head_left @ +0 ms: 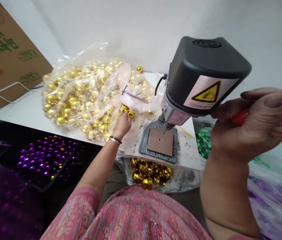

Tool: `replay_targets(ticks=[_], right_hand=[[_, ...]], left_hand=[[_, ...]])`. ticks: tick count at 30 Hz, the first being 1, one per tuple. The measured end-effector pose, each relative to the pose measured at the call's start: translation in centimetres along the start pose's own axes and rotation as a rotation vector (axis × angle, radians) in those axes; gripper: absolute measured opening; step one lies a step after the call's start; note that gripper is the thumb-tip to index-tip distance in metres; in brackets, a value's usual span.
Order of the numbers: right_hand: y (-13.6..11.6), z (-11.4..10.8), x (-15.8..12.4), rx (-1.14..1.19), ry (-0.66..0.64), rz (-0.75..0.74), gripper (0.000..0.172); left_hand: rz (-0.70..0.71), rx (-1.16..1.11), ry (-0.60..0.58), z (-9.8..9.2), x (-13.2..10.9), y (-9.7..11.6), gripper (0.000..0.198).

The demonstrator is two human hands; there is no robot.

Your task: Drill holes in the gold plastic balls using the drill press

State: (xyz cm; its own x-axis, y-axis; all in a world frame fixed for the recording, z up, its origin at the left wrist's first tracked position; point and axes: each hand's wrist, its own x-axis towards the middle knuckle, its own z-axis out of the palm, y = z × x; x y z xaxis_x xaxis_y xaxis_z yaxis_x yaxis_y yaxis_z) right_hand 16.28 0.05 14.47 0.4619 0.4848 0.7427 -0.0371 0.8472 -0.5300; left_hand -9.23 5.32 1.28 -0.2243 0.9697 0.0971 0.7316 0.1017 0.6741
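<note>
My left hand (124,124) reaches into the mouth of a clear plastic bag (81,96) full of shiny gold balls, its fingers closed on gold balls (130,113) there. On the right, my right hand (263,123) is wrapped round the red knob (240,117) of a lever beside the black drill press (206,66). The drill bit (165,130) points down over a brown square plate (159,141) with a small hole, on the grey base. Nothing lies on the plate.
Gold balls (147,182) fill an open plastic bag at my lap. A cardboard box (11,56) stands at the left. Purple balls (44,155) lie in a dark tray below the white table (21,115). Green items (204,141) and purple bags (276,200) are at the right.
</note>
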Motion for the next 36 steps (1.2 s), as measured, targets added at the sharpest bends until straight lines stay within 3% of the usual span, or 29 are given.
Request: replay_targets(ticks=[2, 4, 9, 12, 15, 19, 22, 28, 36], right_hand=[[0.0, -0.2, -0.2, -0.021, -0.012, -0.009, 0.025], [-0.1, -0.2, -0.3, -0.029, -0.025, -0.018, 0.024], [0.1, -0.4, -0.4, 0.0, -0.053, -0.033, 0.021], [0.2, -0.5, -0.4, -0.005, -0.057, -0.052, 0.02], [0.1, -0.4, -0.1, -0.028, -0.033, -0.073, 0.021], [0.3, 0.3, 1.7, -0.099, -0.029, -0.037, 0.02], [1.1, 0.9, 3.7, -0.085, -0.049, 0.026, 0.019], [2.3, 1.6, 5.8, -0.116, -0.035, 0.071, 0.021], [2.8, 2.0, 6.3, -0.197, 0.043, 0.05, 0.03]], left_hand=[[-0.052, 0.118, 0.044, 0.7, 1.6, 0.1, 0.041], [-0.083, 0.171, 0.011, 1.4, 2.6, 0.1, 0.04], [-0.113, 0.136, -0.039, 2.8, 3.1, -0.3, 0.05], [-0.04, -0.005, -0.045, 2.3, 1.8, -0.4, 0.046], [0.056, -0.322, -0.158, 0.9, -1.0, -0.5, 0.051], [-0.082, -0.855, -0.415, -0.8, -5.5, -0.3, 0.065], [-0.126, -1.08, -0.563, -0.8, -7.6, 0.2, 0.066], [-0.214, -1.275, -0.586, 0.9, -8.3, 1.2, 0.058], [-0.334, -1.297, -0.682, 2.3, -8.6, 0.9, 0.056]])
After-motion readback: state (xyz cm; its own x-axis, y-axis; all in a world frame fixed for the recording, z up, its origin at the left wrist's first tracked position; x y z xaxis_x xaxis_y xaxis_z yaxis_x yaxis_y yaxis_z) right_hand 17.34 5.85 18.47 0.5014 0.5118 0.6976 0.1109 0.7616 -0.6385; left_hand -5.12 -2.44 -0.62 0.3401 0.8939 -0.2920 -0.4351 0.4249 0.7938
